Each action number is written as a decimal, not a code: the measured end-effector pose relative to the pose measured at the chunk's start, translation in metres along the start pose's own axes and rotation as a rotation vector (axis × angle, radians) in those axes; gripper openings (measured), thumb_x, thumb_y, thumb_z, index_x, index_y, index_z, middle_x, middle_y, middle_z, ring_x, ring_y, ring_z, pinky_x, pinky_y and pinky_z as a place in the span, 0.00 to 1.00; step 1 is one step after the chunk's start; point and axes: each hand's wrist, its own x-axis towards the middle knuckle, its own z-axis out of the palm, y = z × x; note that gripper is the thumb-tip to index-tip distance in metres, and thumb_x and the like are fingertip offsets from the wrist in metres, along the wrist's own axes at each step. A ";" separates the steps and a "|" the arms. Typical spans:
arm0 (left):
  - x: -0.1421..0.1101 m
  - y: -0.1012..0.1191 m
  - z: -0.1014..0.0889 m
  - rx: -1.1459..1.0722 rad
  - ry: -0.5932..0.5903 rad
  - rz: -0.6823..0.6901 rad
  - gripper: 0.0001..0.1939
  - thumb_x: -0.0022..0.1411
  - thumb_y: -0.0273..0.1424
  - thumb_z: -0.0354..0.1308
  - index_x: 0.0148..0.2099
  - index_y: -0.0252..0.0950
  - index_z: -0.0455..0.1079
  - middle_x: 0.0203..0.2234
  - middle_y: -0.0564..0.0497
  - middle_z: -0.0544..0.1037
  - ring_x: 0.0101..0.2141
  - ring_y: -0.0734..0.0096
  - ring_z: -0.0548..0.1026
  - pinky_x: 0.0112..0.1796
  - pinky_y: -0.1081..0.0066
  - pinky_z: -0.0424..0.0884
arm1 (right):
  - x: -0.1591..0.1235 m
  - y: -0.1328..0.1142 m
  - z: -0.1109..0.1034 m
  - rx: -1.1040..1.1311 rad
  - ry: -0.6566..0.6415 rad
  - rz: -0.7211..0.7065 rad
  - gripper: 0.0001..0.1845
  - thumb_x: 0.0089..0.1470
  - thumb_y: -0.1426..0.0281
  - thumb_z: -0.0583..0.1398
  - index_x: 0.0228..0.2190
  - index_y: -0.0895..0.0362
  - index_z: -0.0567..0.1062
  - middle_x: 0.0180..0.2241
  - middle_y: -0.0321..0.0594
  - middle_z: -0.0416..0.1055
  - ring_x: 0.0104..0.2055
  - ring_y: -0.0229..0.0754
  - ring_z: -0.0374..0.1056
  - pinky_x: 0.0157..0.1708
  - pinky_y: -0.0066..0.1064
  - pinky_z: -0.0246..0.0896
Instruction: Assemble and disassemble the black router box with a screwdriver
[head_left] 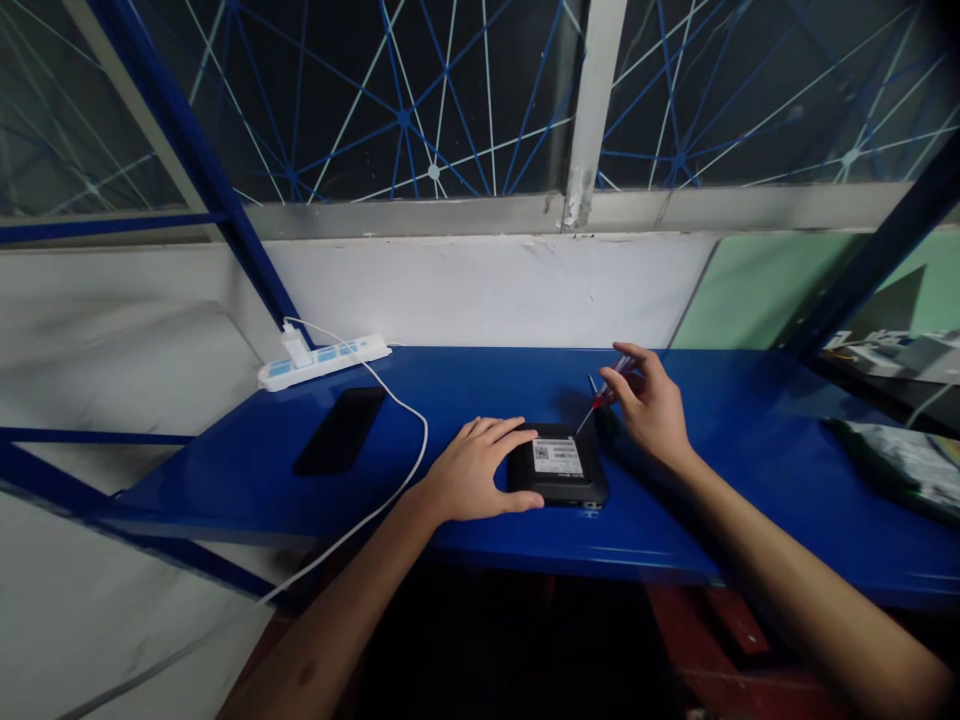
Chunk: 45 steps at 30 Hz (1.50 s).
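Note:
A flat black electronic box (pixel 561 490) with a white printed label (pixel 557 457) lies on the blue table. My left hand (pixel 480 467) grips its left side, the thumb along the near edge and the fingers across the top. In my right hand (pixel 651 405) is a screwdriver (pixel 598 403) with a clear and red handle, pinched between thumb and fingers. Its thin shaft slants down to the box's far edge, near the label's corner; whether the tip sits in a screw is too small to tell. Beside the shaft, another small thin piece shows, its kind unclear.
A black phone (pixel 341 430) lies left on the blue table (pixel 465 385). Behind it, a white power strip (pixel 330 362) holds a charger (pixel 297 346), whose white cable (pixel 422 440) runs past my left arm. At right lies a shiny plastic packet (pixel 907 460). Blue frame posts flank the table.

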 end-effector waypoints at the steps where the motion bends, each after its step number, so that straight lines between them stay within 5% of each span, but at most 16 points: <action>1: 0.000 0.001 0.000 0.001 -0.003 -0.004 0.44 0.57 0.61 0.59 0.68 0.47 0.57 0.68 0.48 0.59 0.66 0.47 0.58 0.64 0.44 0.49 | 0.000 0.000 0.000 -0.012 0.006 -0.007 0.24 0.58 0.57 0.62 0.54 0.50 0.70 0.31 0.37 0.74 0.29 0.43 0.74 0.33 0.38 0.70; 13: 0.000 0.000 0.000 -0.001 -0.009 0.000 0.44 0.57 0.61 0.59 0.69 0.45 0.57 0.69 0.47 0.58 0.65 0.46 0.58 0.64 0.46 0.52 | -0.003 -0.010 0.001 0.147 -0.075 0.025 0.19 0.61 0.60 0.59 0.53 0.49 0.71 0.36 0.36 0.67 0.25 0.35 0.70 0.26 0.31 0.66; 20: 0.000 -0.001 0.001 -0.011 0.008 0.005 0.44 0.57 0.62 0.58 0.68 0.46 0.58 0.68 0.47 0.59 0.65 0.45 0.59 0.63 0.46 0.53 | -0.003 -0.013 0.002 0.158 -0.016 0.001 0.17 0.57 0.60 0.63 0.47 0.49 0.73 0.25 0.29 0.60 0.23 0.34 0.62 0.25 0.31 0.67; 29: 0.000 -0.002 0.001 0.006 0.001 0.001 0.44 0.56 0.62 0.58 0.68 0.45 0.58 0.68 0.46 0.59 0.65 0.45 0.58 0.63 0.45 0.54 | -0.003 -0.010 0.003 0.251 -0.051 0.031 0.19 0.62 0.62 0.57 0.54 0.49 0.68 0.42 0.40 0.74 0.31 0.38 0.74 0.34 0.36 0.72; 37: 0.000 -0.002 0.002 -0.010 -0.003 0.004 0.44 0.57 0.62 0.57 0.68 0.46 0.58 0.68 0.47 0.59 0.65 0.45 0.58 0.64 0.44 0.51 | -0.003 -0.010 0.003 0.166 -0.010 0.040 0.19 0.58 0.60 0.62 0.49 0.50 0.71 0.38 0.39 0.71 0.26 0.37 0.71 0.27 0.32 0.70; 45: 0.000 -0.003 0.003 -0.011 0.008 0.006 0.44 0.57 0.62 0.57 0.68 0.47 0.58 0.69 0.47 0.58 0.65 0.44 0.58 0.63 0.44 0.52 | -0.006 -0.010 0.003 0.175 -0.060 0.016 0.21 0.64 0.60 0.54 0.57 0.48 0.67 0.45 0.43 0.75 0.34 0.41 0.75 0.35 0.38 0.73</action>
